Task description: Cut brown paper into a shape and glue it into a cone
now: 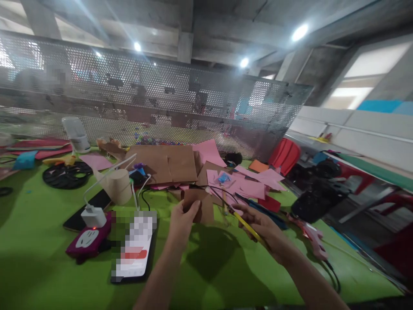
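My left hand point(183, 215) is closed, its thumb pressing on a folded piece of brown paper or thin card point(204, 209) held above the green table. My right hand point(266, 226), a little to the right, is closed around a slim yellow pencil-like tool point(248, 224). Its front end points up and left toward the brown piece; I cannot make out the tip. Pink paper scraps point(247, 187) lie just beyond both hands, with a small blue item point(224, 178) on them. Large brown card sheets point(167, 165) lie behind the left hand.
A phone point(135, 249), a purple power strip point(87, 241) with a white charger point(93, 216) and a cardboard roll point(118, 185) are at left. A pink glue gun point(312, 239) with its cord lies at right. A perforated metal screen point(161, 99) borders the green table point(180, 288).
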### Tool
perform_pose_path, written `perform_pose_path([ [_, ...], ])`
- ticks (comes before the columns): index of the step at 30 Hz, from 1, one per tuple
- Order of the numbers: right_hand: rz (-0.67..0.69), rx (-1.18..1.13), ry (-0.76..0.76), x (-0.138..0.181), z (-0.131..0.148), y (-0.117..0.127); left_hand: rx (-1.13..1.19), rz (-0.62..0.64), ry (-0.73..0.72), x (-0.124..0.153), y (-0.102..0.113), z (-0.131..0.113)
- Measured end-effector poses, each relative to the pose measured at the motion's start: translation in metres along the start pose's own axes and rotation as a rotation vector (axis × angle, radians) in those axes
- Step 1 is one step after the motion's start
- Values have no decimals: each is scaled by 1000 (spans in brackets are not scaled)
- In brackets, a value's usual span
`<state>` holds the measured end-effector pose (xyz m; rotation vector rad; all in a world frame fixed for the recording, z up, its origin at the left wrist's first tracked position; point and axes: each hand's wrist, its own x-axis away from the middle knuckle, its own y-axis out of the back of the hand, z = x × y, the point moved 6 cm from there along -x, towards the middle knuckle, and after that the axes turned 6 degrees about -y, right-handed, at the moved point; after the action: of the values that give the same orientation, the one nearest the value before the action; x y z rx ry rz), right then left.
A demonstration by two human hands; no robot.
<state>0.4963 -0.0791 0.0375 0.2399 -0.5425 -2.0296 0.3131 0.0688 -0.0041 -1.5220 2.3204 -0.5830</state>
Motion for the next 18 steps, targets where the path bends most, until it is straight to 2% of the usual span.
perform_pose_path([
  [3, 99, -240, -13, 10, 5, -13, 2, -5, 0, 1, 0, -1],
  [5, 173, -285, 21, 17, 12, -23, -1, 5, -3, 1, 0, -1],
  [10, 228, -116, 79, 29, 26, -39, -10, 46, -22, 1, -1, 0],
  [15, 240, -16, 82, 30, 26, -49, -18, 78, -44, 4, -5, -4],
  [18, 223, 6, 136, 29, 27, -51, -8, 88, -56, 6, -8, -8],
])
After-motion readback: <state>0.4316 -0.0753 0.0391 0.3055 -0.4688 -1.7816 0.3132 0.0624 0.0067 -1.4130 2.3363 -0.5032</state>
